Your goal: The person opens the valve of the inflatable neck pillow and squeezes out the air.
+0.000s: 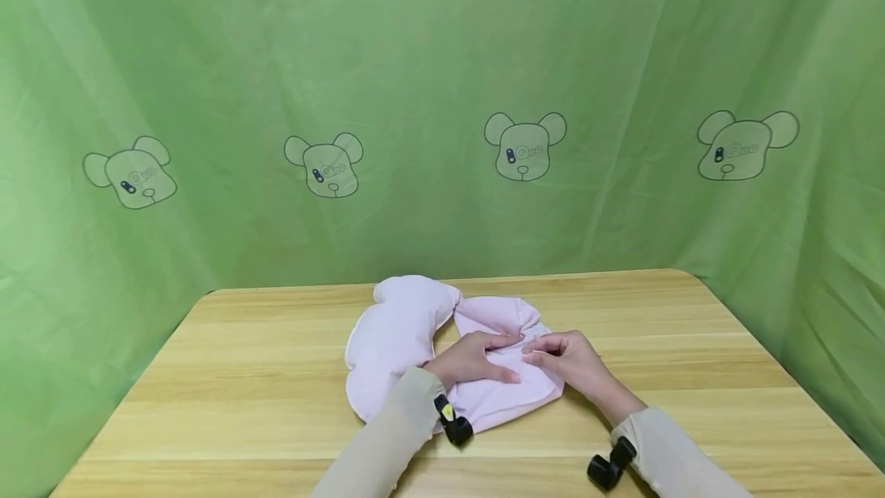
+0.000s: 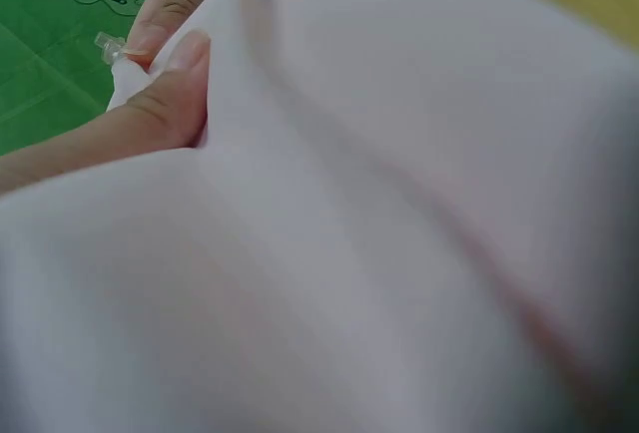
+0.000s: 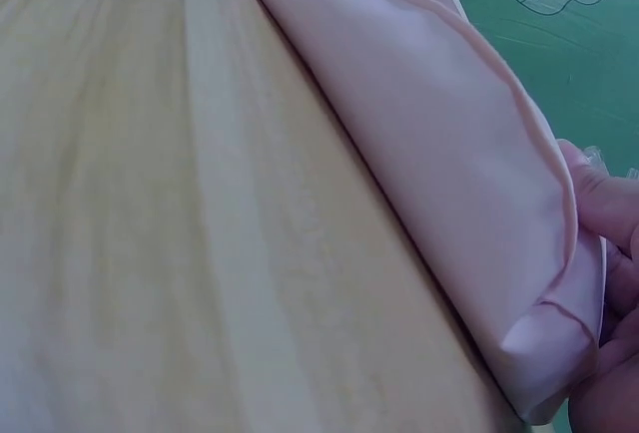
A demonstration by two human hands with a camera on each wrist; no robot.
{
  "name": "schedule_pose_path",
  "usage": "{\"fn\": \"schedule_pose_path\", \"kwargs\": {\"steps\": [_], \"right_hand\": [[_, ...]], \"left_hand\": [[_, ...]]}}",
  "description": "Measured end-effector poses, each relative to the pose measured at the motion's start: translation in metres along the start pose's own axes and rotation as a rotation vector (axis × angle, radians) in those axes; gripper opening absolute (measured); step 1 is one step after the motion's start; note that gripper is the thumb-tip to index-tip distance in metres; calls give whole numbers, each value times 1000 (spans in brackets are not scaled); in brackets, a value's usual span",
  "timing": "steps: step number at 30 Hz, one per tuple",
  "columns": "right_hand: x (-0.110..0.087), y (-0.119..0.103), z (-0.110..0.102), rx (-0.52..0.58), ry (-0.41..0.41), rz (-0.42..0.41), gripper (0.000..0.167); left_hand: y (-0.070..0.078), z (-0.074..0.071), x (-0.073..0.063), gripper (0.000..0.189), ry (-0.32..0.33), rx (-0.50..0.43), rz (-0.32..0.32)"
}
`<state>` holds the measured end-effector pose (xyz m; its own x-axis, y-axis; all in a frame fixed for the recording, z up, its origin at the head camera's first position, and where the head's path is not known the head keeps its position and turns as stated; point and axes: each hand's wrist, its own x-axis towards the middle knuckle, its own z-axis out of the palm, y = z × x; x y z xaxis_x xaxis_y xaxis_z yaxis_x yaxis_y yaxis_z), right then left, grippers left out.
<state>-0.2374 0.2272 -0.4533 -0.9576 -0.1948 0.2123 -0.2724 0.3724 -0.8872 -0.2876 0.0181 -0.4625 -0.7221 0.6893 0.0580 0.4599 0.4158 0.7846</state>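
A pale pink inflatable pillow (image 1: pixel 394 336) lies on the table, plump on its left side, flatter and creased on its right. My left hand (image 1: pixel 473 360) rests on the flatter side, with thumb and index finger straight and spread apart. Facing it, my right hand (image 1: pixel 570 360) pinches the pillow's clear plastic valve (image 2: pixel 108 48) between thumb and fingers. The left thumb (image 2: pixel 165 109) presses the fabric just below that valve. Pink cloth fills most of the left wrist view. In the right wrist view, the folded pink edge (image 3: pixel 439 144) runs up to the right thumb (image 3: pixel 609 194).
The light wooden table (image 1: pixel 263 375) extends around the pillow on both sides. Behind it hangs a green curtain (image 1: pixel 415 44) printed with bear heads. Small black devices (image 1: pixel 456 425) are strapped to both wrists, over light sleeves.
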Motion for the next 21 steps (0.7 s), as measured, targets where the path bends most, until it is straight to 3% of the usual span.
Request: {"fn": "schedule_pose_path", "kwargs": {"steps": [10,17,21], "right_hand": [[0,4,2,2,12,-87,10],[1,3,2,-28,7,31,13],[1,3,2,-23,2,30,14]], "left_hand": [[-3,2,1,57,32,-1,-8],[-4,2,1,53,30,-9,4],[-5,2,0,51,30,-12,6]]}}
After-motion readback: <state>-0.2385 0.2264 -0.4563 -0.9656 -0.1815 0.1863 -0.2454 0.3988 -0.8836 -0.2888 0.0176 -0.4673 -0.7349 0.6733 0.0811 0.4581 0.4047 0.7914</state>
